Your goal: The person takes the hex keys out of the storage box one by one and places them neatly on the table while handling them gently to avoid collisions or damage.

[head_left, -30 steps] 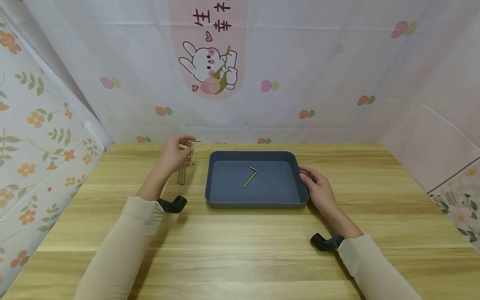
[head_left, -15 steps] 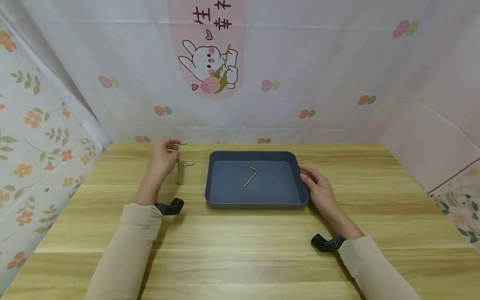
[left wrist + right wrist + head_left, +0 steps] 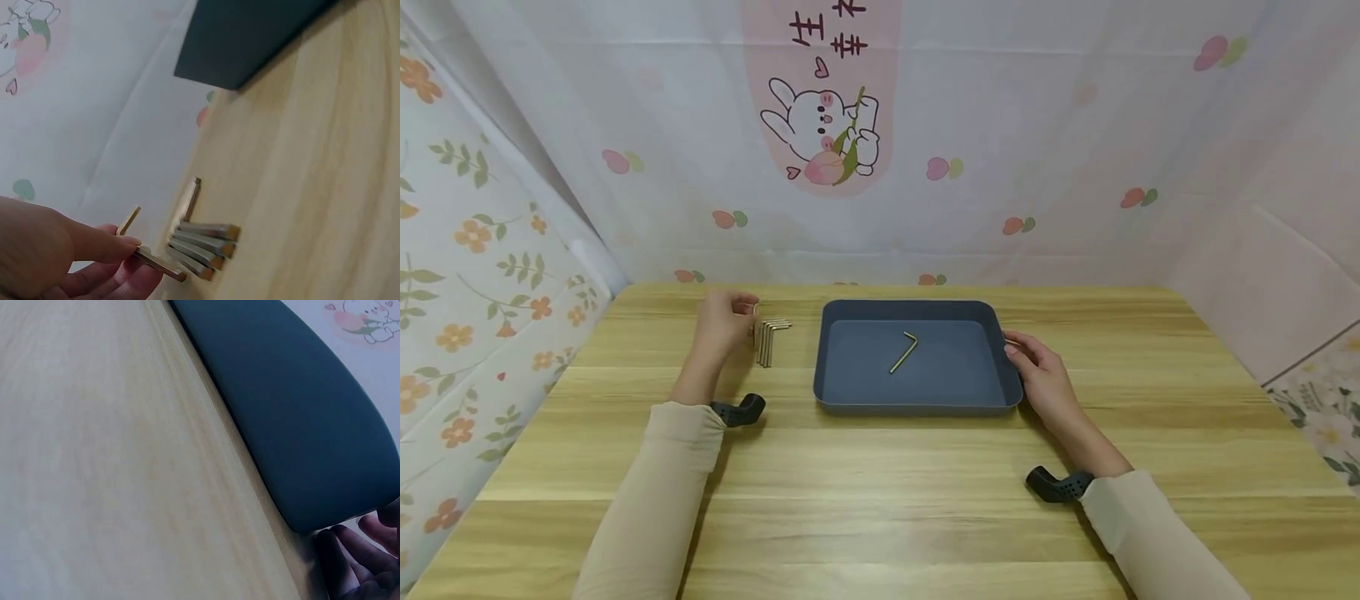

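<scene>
My left hand [image 3: 722, 325] pinches a brass-coloured L-shaped hex key [image 3: 161, 265] between thumb and fingers, beside a row of matching keys. These loose hex keys [image 3: 767, 346] lie side by side on the table, short arms pointing right. In the left wrist view, the held key is just left of the row, its long arm angled toward it. Another hex key [image 3: 904, 354] lies slanted inside the blue-grey rectangular tray [image 3: 917, 410]. My right hand [image 3: 1037, 371] holds the tray's right edge, thumb at the rim; its fingers are partly hidden in the right wrist view.
The wooden table [image 3: 880, 508] carries everything. A white printed curtain [image 3: 1000, 125] hangs close behind its far edge, and a floral cloth [image 3: 482, 275] borders the left side. Black wrist mounts [image 3: 741, 410] sit on both forearms.
My left hand has moved left with the hex key, then lowered it beside the row, uncovering the loose keys. The right hand keeps its place at the tray.
</scene>
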Motion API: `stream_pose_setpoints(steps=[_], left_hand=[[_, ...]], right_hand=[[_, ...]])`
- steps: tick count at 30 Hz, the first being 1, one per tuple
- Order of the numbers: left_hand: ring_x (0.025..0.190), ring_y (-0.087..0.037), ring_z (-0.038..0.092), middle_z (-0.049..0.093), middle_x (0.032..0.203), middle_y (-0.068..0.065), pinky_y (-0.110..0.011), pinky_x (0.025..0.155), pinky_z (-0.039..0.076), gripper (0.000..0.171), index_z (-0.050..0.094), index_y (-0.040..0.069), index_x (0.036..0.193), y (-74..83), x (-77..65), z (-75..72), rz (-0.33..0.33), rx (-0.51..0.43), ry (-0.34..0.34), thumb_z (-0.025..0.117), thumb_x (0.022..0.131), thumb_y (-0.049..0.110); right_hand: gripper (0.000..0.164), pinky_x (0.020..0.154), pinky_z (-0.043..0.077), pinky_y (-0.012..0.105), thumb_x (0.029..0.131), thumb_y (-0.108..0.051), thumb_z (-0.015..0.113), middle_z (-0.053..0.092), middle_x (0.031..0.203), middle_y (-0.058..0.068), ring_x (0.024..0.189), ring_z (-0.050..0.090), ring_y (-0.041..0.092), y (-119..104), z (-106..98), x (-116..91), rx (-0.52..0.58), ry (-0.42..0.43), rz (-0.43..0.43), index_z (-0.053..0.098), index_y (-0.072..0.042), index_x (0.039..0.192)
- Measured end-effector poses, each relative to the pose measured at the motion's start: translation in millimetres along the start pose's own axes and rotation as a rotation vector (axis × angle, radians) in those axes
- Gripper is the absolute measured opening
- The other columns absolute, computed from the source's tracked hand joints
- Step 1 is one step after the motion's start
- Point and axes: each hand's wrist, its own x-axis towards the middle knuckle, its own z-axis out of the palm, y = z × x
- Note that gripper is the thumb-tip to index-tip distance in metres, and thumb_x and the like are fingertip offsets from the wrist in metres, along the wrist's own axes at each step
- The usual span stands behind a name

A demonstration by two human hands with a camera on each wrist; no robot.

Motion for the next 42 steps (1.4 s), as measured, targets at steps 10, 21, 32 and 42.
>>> stream_pose_setpoints(steps=[10,21,32,42], left_hand=[[0.101,-0.033,0.063,0.067,0.118,-0.027,-0.027,0.073,0.048,0.031,0.067,-0.004,0.128,-8.8,4.3,2.9,-0.039,0.036,-0.072,0.06,0.098,0.003],[0.099,-0.034,0.063,0.068,0.11,-0.025,-0.034,0.078,0.05,0.026,0.07,-0.007,0.117,-3.8,0.5,6.3,-0.05,0.057,-0.051,0.062,0.094,0.002],[0.098,-0.035,0.065,0.07,0.108,-0.025,-0.033,0.076,0.049,0.026,0.071,-0.007,0.114,-5.5,-0.5,6.8,-0.041,0.075,-0.024,0.058,0.092,0.001],[0.099,-0.035,0.064,0.069,0.113,-0.026,-0.029,0.071,0.047,0.032,0.07,-0.006,0.117,-5.1,-2.7,5.8,-0.051,0.088,-0.035,0.052,0.093,0.006]], right_hand=[[0.047,0.086,0.048,0.007,0.11,-0.027,0.045,0.054,0.144,0.024,0.105,0.056,-0.007,-0.2,2.9,0.9,0.001,0.008,0.011,0.046,-0.005,0.151],[0.046,0.085,0.049,0.007,0.11,-0.027,0.045,0.055,0.142,0.025,0.103,0.057,-0.007,-0.1,2.2,1.5,0.003,0.014,0.008,0.046,-0.005,0.151],[0.047,0.085,0.049,0.007,0.109,-0.027,0.045,0.055,0.143,0.024,0.103,0.058,-0.007,-0.4,1.6,1.0,0.003,0.018,0.008,0.046,-0.005,0.151],[0.046,0.085,0.049,0.008,0.11,-0.025,0.045,0.055,0.143,0.026,0.102,0.058,-0.007,-0.6,2.1,1.1,0.02,0.011,0.009,0.046,-0.004,0.15]])
